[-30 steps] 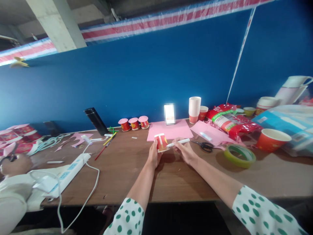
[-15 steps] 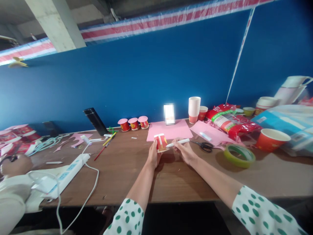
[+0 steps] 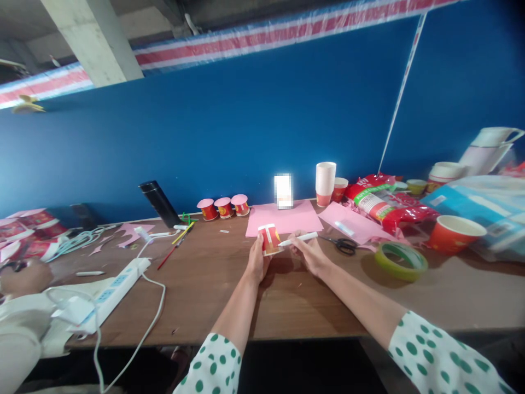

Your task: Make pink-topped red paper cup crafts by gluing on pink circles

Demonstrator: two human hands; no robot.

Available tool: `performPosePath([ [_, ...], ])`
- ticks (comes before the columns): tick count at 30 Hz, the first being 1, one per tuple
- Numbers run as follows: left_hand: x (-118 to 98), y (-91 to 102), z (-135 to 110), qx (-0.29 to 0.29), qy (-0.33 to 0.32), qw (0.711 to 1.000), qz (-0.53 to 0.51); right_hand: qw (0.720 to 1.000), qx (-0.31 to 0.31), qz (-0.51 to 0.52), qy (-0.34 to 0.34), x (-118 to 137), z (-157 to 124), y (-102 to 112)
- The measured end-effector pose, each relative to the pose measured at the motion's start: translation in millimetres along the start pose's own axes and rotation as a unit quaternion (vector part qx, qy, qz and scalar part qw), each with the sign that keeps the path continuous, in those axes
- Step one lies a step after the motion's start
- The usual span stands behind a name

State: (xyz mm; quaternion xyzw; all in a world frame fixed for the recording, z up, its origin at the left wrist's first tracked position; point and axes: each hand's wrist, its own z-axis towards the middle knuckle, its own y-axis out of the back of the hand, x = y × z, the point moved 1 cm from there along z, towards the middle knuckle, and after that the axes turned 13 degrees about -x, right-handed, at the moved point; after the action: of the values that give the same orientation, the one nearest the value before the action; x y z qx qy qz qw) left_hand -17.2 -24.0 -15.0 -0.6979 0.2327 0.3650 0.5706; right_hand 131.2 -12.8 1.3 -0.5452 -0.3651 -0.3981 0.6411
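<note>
My left hand (image 3: 256,259) is closed around a red paper cup (image 3: 270,241) with white bands and a yellow patch, held on its side above the table. In my right hand (image 3: 308,253) is a white pen (image 3: 302,238), gripped like a writing tool. Its tip points left and meets or nearly meets the cup's lower right side; I cannot tell if they touch. Behind the cup lies pink paper (image 3: 303,216), with a bright blurred screen (image 3: 283,191) standing on it. Black-handled scissors (image 3: 345,245) rest just right of my right hand.
Red cups with pink discs (image 3: 223,208) line the back. At right are stacked paper cups (image 3: 325,183), a red plastic bag (image 3: 381,202), yellow-green tape (image 3: 402,262) and an orange cup (image 3: 456,234). Leftward are a black bottle (image 3: 159,203), a power strip (image 3: 117,290) and another person's hand (image 3: 28,278).
My hands, the cup and the pen stay almost where they were. The other person's hand at far left has shifted slightly.
</note>
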Motion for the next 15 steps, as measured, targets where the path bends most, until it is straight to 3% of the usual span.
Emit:
performPosePath([
  [15,0.3,0.6,0.0,-0.003,-0.002,1.000,0.000,1.000,0.003,0.000,-0.004,2.5,-1.5,-1.2],
])
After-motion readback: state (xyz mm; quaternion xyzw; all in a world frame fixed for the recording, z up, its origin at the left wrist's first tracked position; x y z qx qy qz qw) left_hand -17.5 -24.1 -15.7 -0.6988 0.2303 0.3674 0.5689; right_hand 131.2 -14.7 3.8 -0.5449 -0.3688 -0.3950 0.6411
